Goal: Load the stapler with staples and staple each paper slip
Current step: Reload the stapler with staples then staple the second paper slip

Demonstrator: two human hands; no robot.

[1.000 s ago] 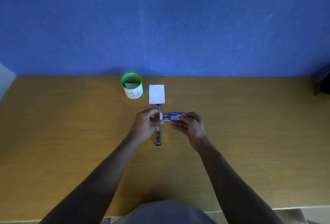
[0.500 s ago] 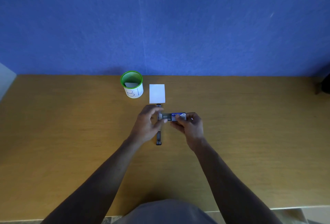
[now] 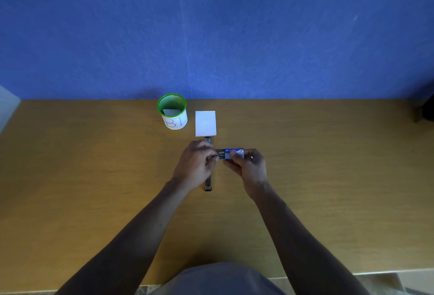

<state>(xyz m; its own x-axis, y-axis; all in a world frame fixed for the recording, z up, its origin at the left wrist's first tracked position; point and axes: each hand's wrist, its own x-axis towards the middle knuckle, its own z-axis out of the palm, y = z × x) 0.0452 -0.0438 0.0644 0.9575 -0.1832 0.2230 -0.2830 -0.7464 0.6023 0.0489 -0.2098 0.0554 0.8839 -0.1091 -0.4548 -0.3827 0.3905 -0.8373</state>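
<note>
A blue wall (image 3: pixel 211 31) is seen behind a wide wooden surface (image 3: pixel 94 189). Near the far edge of the surface a green mesh cup (image 3: pixel 172 111) is stood upright, with a white label marked in pen on its side and a pale slip tucked inside. Just to its right a white paper slip (image 3: pixel 205 123) is laid flat. Directly below the slip a stapler (image 3: pixel 208 184) is laid open lengthwise, one end near the slip's lower edge and the other pointing toward the person; its middle is covered by the left hand (image 3: pixel 196 165). A small blue staple box (image 3: pixel 233 153) is held above the surface between both hands. The box's sleeve is gripped by the curled fingers and thumb of the right hand (image 3: pixel 250 167), while the grey inner tray (image 3: pixel 221 153) showing at the box's left end is pinched by the left hand's fingertips
</note>
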